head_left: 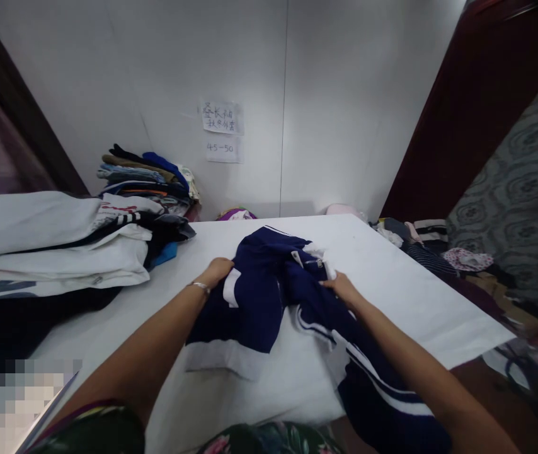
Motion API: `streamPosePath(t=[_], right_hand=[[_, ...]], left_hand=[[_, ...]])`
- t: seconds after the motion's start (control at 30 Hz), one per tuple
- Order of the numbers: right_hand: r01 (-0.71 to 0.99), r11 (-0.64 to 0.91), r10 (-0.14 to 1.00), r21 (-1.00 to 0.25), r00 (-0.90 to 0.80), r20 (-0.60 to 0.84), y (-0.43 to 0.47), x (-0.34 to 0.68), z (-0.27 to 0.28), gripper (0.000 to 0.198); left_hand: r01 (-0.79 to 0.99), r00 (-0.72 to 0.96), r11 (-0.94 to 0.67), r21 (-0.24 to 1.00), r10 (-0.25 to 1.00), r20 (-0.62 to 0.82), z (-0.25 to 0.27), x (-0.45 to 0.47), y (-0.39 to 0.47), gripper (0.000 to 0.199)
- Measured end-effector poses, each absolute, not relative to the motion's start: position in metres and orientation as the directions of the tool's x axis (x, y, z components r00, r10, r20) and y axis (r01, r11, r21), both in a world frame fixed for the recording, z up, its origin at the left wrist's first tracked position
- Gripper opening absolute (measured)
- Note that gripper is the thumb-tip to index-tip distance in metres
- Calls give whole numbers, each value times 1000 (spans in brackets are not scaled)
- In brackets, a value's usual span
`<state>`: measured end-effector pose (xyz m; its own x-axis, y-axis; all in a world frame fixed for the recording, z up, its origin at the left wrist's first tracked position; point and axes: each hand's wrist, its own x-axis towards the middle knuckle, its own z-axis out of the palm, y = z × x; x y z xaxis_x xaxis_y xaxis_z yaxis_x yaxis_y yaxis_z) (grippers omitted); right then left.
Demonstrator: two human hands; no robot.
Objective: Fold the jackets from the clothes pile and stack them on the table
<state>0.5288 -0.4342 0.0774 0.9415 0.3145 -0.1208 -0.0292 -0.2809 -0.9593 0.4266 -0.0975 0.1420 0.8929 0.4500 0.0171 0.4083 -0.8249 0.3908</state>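
Note:
A navy blue jacket (257, 290) with white panels and white stripes lies crumpled on the white table (392, 265). My left hand (219, 270) is closed on the jacket's left side, near a white patch. Its fingertips are partly hidden by the cloth. With thumb and fingers together, my right hand (342, 288) grips the jacket's right side, just below the white collar and a zipper end. One striped sleeve (382, 384) runs under my right forearm and hangs over the table's near edge.
White and dark garments (56, 239) are piled at the left. Behind them stands a stack of folded clothes (143, 176). Paper notes (222, 132) are stuck on the wall. More clothes (432, 246) lie beyond the table's right edge, beside patterned wallpaper.

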Motion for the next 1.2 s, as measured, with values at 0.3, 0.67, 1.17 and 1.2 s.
streamPosePath(t=[0.3,0.67,1.17,1.2], right_hand=[[417,-368,169,-831,909,381,-463,629,133,31],[241,-737,199,-632,970,138,-487,580,63,66],[247,-692,237,-679,965,110,-535,545,39,24],[247,-659,262,-710,961,91,-538,544,38,25]], left_hand=[[329,944,-546,771,218,-248,160,250,-107,35],[399,911,-871,286,411,-17,141,391,-48,48],[589,702,-747,307,662,263,146,420,5,44],[589,630,-743,319,669,395,153,403,26,44]])
